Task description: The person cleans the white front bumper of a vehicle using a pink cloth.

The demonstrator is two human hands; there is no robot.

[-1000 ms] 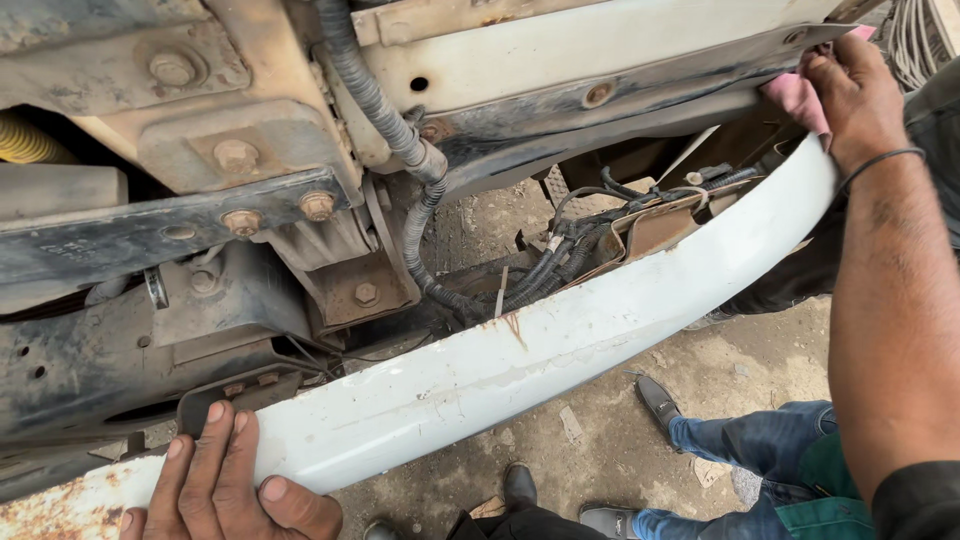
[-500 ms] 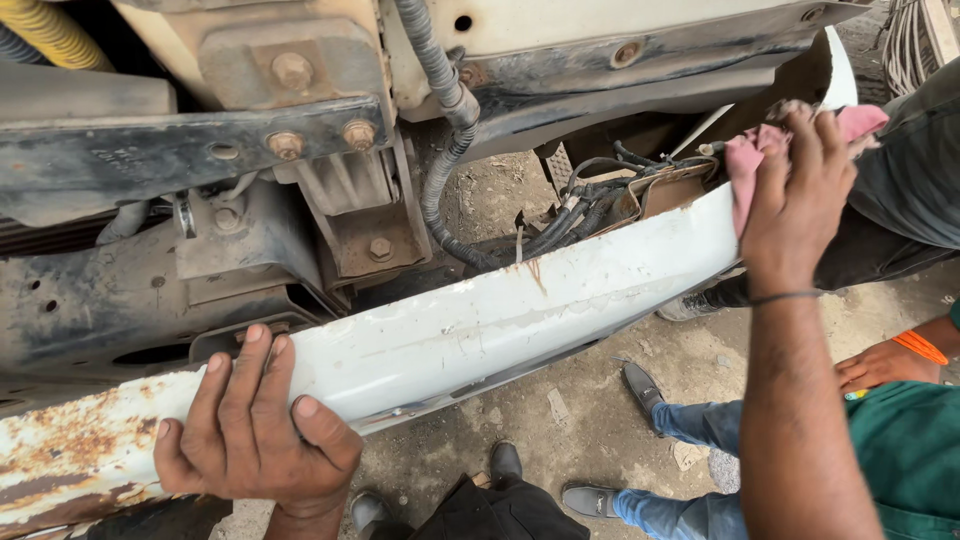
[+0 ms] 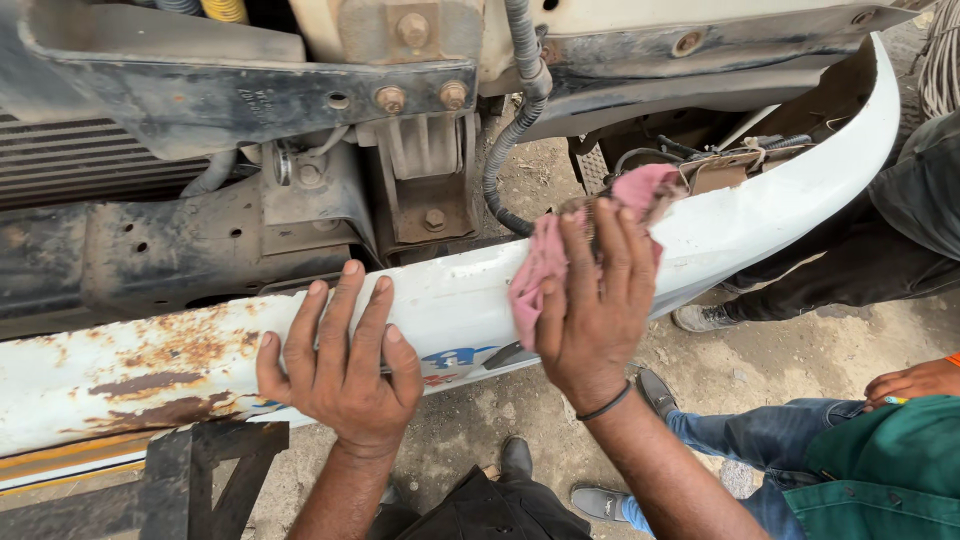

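The left hand [image 3: 345, 365] lies flat on the long white bumper [image 3: 760, 215], fingers spread and pressing on its upper face just beside a rusty patch [image 3: 170, 350]; its grip is wide and holds nothing. The right hand [image 3: 595, 300] presses a pink rag [image 3: 545, 265] against the same bumper further along, fingers stretched over the cloth and pinning it to the white surface rather than closing round it; a dark band [image 3: 605, 405] circles that wrist. The bumper runs from the lower left, where the paint is rusted, up to the curved end at the upper right. Behind it sit the dark metal frame [image 3: 250, 95] with bolts [image 3: 390, 98] and a ribbed hose [image 3: 520, 110]. Below, on the dirt ground [image 3: 720, 365], stands a co-worker in blue jeans [image 3: 740, 440] and a green garment [image 3: 880, 470].
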